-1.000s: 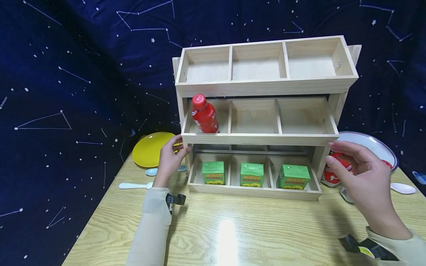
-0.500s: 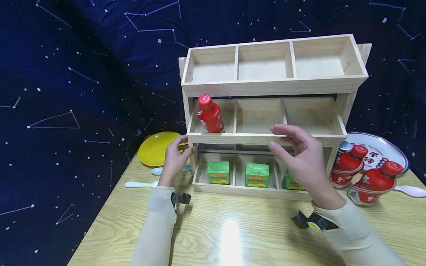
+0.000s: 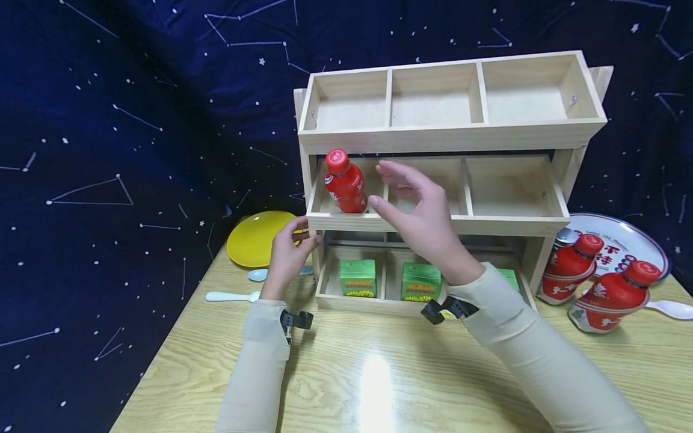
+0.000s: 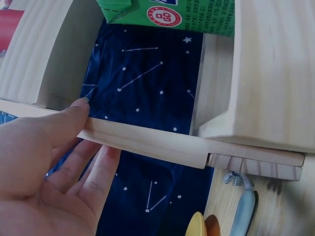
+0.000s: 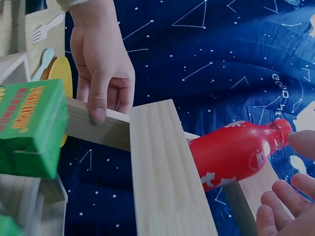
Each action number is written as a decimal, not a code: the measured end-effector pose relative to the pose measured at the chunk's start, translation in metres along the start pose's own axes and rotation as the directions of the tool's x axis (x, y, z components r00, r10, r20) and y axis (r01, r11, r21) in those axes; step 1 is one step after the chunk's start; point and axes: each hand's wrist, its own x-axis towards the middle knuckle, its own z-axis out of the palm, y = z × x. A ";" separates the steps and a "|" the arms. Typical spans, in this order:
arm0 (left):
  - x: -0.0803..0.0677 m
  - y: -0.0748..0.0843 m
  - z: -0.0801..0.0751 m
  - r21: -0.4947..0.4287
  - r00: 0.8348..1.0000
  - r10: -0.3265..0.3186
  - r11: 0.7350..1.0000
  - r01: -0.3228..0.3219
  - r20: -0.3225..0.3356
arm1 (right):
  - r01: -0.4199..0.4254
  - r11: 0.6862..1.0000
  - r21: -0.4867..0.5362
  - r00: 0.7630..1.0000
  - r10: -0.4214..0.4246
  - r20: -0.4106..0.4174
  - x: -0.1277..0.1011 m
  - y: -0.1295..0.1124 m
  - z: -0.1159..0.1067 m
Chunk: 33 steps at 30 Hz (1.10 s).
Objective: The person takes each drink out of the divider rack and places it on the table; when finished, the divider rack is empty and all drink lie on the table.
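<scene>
A three-tier wooden rack (image 3: 449,141) stands on the table. My left hand (image 3: 289,258) grips its left upright (image 4: 147,142), thumb on one side and fingers on the other. In the middle tier's left compartment a red bottle (image 3: 348,189) with a red cap leans back. My right hand (image 3: 425,216) is just right of this bottle, thumb and fingers spread apart and holding nothing. The right wrist view shows the fingertips close to the bottle's cap (image 5: 281,132). Green boxes sit in the bottom tier: left (image 3: 357,279), middle (image 3: 421,282) and right (image 3: 509,276), the last mostly hidden by my right sleeve.
Two red bottles, one upright (image 3: 574,264) and one in front (image 3: 614,297), stand right of the rack before a white plate (image 3: 644,240). A pale spoon (image 3: 671,309) lies there. On the left are a yellow plate (image 3: 254,243), a blue spoon (image 3: 258,275) and a white fork (image 5: 49,27).
My right hand has moved left from the rack's right side, across its front, to beside the red bottle in the middle tier. My left hand stays on the upright.
</scene>
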 end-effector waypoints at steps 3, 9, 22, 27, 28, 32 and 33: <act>0.000 0.001 0.000 -0.005 1.000 -0.001 1.000 0.001 0.001 | 0.017 0.999 -0.028 1.000 -0.017 0.023 0.015 0.008 0.010; 0.000 0.002 -0.001 0.000 1.000 0.006 1.000 -0.006 -0.005 | 0.077 0.995 -0.067 0.993 -0.071 0.099 0.043 0.008 0.034; -0.001 0.000 0.000 0.002 1.000 0.004 1.000 -0.004 0.006 | 0.053 0.999 0.007 0.998 -0.053 -0.028 0.046 0.002 0.039; -0.002 0.000 0.001 0.011 1.000 -0.003 1.000 0.003 0.013 | 0.134 0.991 0.002 0.987 -0.134 -0.094 0.042 -0.016 0.021; -0.002 0.001 0.001 0.014 1.000 -0.010 1.000 0.010 0.014 | 0.140 0.990 0.004 0.985 -0.138 -0.104 0.041 -0.021 0.016; -0.001 0.001 0.001 0.011 1.000 -0.026 1.000 0.026 0.017 | 0.194 0.981 0.018 0.973 -0.190 -0.132 0.034 -0.038 0.000; -0.001 0.000 0.000 0.010 1.000 -0.027 1.000 0.027 0.015 | 0.205 0.979 0.024 0.971 -0.200 -0.132 0.031 -0.040 -0.004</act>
